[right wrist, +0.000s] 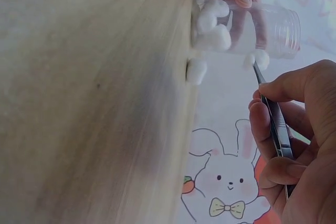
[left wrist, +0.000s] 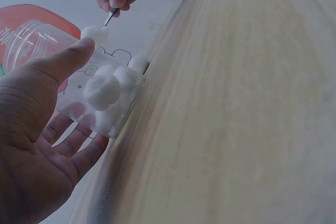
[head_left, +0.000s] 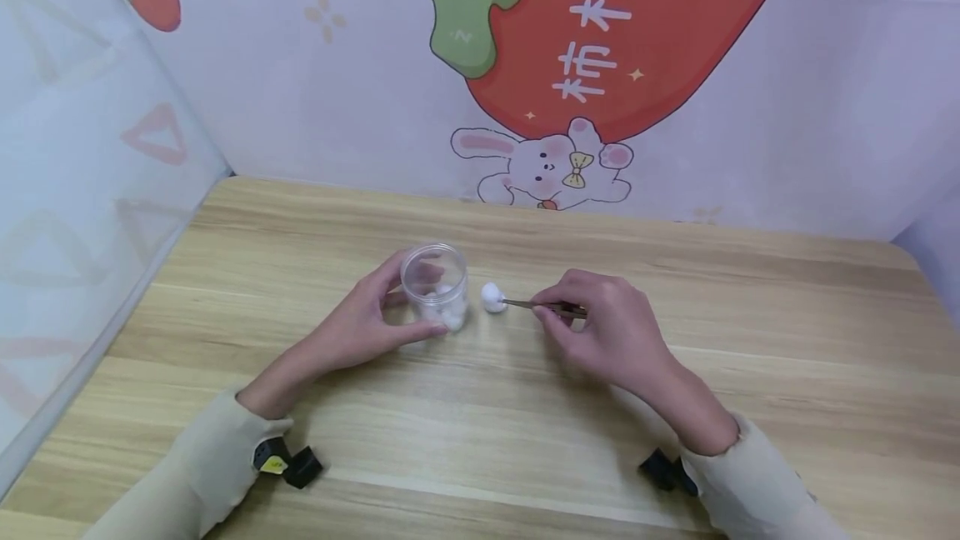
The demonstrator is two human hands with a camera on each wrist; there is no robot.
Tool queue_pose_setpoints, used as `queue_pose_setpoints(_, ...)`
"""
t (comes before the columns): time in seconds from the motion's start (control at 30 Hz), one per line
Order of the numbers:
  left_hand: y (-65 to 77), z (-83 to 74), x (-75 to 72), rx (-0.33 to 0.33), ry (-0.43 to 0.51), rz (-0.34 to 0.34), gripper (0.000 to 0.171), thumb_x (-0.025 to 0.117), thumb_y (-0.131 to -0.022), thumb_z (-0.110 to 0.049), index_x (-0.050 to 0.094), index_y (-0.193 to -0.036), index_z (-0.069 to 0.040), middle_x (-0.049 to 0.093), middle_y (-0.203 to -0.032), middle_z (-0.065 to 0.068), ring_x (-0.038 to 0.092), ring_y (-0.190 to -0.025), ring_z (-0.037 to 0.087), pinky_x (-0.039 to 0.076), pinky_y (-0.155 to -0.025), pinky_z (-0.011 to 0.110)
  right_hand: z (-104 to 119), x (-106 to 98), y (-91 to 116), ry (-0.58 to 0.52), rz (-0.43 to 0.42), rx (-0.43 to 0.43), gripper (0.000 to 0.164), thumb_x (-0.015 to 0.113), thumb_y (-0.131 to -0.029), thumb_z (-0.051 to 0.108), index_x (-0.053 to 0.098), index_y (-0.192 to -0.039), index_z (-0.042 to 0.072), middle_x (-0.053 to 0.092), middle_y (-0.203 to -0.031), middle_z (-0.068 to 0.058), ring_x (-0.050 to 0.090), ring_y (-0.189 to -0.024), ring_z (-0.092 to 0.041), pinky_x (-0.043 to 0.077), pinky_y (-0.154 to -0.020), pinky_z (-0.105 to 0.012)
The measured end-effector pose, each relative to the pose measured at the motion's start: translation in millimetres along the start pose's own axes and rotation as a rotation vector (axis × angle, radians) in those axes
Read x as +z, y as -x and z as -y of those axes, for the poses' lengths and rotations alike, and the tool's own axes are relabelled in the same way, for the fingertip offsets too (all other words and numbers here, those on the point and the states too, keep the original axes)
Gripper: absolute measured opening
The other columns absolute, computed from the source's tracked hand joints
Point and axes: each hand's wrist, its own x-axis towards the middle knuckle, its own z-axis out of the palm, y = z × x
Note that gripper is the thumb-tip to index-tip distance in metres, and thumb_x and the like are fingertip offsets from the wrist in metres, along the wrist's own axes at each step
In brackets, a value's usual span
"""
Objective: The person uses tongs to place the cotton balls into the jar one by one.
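Observation:
My left hand (head_left: 367, 311) grips a clear, lidless jar (head_left: 435, 273) that stands upright on the table, its thumb and fingers on opposite sides. Several white cotton balls (left wrist: 102, 92) lie in the bottom of the jar. My right hand (head_left: 607, 323) holds metal tweezers (right wrist: 275, 121) between thumb and fingers. At their tips, a cotton ball (right wrist: 258, 59) is pinched, raised above the table just right of the jar. Another cotton ball (right wrist: 197, 72) rests on the table beside the jar; in the head view the raised ball overlaps it.
The wood-grain table (head_left: 420, 457) runs back to a printed cloth backdrop (head_left: 300, 107) with a rabbit and a red fruit. A pale cloth (head_left: 75, 190) hangs along the left side. Black wrist devices (head_left: 288, 463) sit at both sleeve cuffs.

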Motion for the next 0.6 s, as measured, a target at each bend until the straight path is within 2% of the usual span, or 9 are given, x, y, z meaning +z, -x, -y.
queue_pose_setpoints(0.33,0.2,0.7,-0.2,0.001,-0.004,-0.002,0.080,0.092,-0.084,-0.021,0.049,-0.151,-0.028,0.065,-0.144,0.003,0.061,-0.138,0.022,0.052,-0.119,0.049,5.9,-2.7,-13.2,0.005,-0.018,-0.030,0.007,0.081,-0.090,0.015,0.085,-0.096,0.016,0.071,-0.078,0.007,0.062,-0.069,-0.013,0.049,-0.060,-0.023)
queue_pose_setpoints(0.6,0.2,1.2,-0.5,0.001,-0.007,-0.003,0.080,0.092,-0.084,-0.021,0.049,-0.151,-0.029,0.065,-0.143,0.004,0.061,-0.138,0.023,0.052,-0.120,0.050,11.4,-8.1,-22.1,-0.008,-0.071,-0.076,0.007,0.080,-0.091,0.014,0.085,-0.095,0.015,0.073,-0.079,0.006,0.060,-0.070,-0.007,0.051,-0.060,-0.023)
